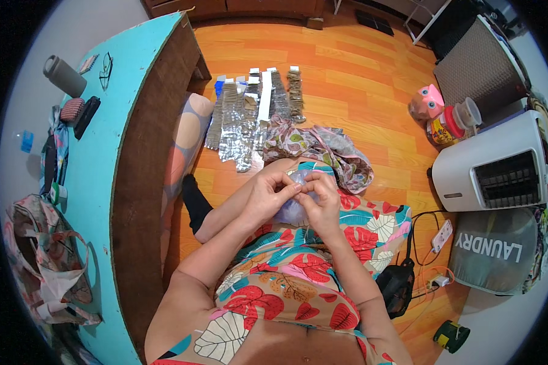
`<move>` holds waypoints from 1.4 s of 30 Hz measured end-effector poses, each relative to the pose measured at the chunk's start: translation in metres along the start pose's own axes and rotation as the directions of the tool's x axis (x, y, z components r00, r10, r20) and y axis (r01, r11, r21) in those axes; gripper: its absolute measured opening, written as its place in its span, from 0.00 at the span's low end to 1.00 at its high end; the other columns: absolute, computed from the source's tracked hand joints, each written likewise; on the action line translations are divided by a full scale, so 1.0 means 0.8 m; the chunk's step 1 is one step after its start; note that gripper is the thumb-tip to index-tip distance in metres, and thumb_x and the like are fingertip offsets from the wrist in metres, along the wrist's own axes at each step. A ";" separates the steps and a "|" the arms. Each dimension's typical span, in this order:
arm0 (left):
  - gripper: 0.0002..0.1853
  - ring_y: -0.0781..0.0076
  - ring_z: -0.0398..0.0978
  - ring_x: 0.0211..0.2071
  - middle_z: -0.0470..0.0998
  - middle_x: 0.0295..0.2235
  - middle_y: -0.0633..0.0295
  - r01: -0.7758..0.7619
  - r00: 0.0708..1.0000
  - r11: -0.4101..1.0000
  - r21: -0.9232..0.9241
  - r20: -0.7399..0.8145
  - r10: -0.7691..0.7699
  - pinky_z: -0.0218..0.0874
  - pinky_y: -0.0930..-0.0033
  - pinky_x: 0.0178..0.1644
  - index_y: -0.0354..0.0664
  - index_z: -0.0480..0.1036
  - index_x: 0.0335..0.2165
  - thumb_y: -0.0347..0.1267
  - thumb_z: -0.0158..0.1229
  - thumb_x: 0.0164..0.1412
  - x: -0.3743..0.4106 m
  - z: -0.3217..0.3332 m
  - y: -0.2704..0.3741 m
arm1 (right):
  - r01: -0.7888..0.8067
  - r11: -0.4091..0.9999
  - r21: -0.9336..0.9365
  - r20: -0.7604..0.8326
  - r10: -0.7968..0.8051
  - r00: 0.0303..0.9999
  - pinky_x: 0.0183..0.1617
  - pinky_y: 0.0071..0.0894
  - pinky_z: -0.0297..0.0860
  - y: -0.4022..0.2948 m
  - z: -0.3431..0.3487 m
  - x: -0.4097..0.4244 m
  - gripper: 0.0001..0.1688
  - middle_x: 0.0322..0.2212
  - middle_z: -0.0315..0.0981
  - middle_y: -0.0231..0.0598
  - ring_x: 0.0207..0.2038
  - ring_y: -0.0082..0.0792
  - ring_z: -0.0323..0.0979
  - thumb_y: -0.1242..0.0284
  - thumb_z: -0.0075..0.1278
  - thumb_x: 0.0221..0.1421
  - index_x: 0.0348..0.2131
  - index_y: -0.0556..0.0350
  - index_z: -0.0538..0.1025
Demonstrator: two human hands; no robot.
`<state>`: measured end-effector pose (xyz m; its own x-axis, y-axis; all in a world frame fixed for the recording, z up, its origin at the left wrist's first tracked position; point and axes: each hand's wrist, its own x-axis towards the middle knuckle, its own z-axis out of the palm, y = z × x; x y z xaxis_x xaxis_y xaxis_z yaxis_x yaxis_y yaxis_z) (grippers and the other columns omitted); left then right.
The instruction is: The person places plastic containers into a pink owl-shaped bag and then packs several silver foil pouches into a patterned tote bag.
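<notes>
A translucent, pale purple plastic bag (290, 213) rests in my lap, on the leaf-print dress (360, 232). My left hand (274, 194) pinches its top between thumb and forefinger. From the other side, my right hand (320, 198) grips the same spot, and the fingertips nearly meet. What the bag contains is too blurred to tell. Past my knees, several strips of small silver and brown packets (235, 137) lie side by side on the wood-pattern floor, some with white card tops. A crumpled patterned cloth (322, 146) touches their near right end.
A turquoise table (96, 182) runs along my left, bearing a grey tumbler (64, 75), eyeglasses (105, 70) and a fabric bag (50, 260). On my right stand a white air cooler (456, 169), a laundry bag (493, 269), a lidded jar (445, 127) and cords with a phone (442, 235).
</notes>
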<state>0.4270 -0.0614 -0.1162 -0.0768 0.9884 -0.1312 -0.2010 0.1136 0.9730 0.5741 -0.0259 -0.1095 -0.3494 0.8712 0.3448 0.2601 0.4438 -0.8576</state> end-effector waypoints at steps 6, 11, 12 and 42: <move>0.06 0.80 0.70 0.28 0.74 0.25 0.63 -0.030 0.998 0.989 0.147 0.062 0.021 0.61 0.77 0.31 0.34 0.73 0.24 0.27 0.60 0.49 -0.010 0.011 0.022 | -0.195 0.943 0.271 0.080 0.180 0.980 0.45 0.34 0.60 0.016 -0.013 0.005 0.08 0.32 0.67 0.41 0.38 0.37 0.65 0.77 0.56 0.38 0.22 0.60 0.72; 0.05 0.65 0.71 0.29 0.73 0.23 0.56 -0.229 0.972 0.852 0.471 0.071 0.222 0.62 0.68 0.33 0.33 0.72 0.24 0.24 0.60 0.44 -0.009 0.005 0.004 | -0.263 0.912 0.316 0.195 0.209 0.958 0.48 0.31 0.57 -0.009 -0.023 0.008 0.08 0.33 0.66 0.39 0.40 0.36 0.63 0.76 0.55 0.39 0.21 0.59 0.71; 0.05 0.62 0.70 0.29 0.72 0.23 0.55 -0.241 0.969 0.814 0.529 0.089 0.230 0.61 0.66 0.33 0.33 0.72 0.23 0.24 0.59 0.43 -0.008 0.006 0.008 | -0.263 0.912 0.315 0.193 0.210 0.958 0.48 0.31 0.57 -0.011 -0.025 0.006 0.08 0.33 0.66 0.39 0.40 0.36 0.63 0.76 0.55 0.39 0.21 0.59 0.71; 0.25 0.56 0.67 0.47 0.71 0.41 0.51 -0.548 0.835 0.532 0.645 0.392 0.386 0.58 0.64 0.50 0.38 0.71 0.42 0.17 0.49 0.40 0.217 0.078 0.052 | -0.224 0.294 0.929 0.013 0.581 0.814 0.46 0.34 0.69 0.148 -0.126 -0.031 0.16 0.37 0.73 0.40 0.41 0.35 0.72 0.70 0.47 0.53 0.41 0.58 0.72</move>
<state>0.4661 0.1210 -0.0863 0.2408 0.9091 0.3400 0.5654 -0.4161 0.7121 0.7043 0.0262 -0.1815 -0.1448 0.9642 -0.2220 -0.6821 -0.2598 -0.6836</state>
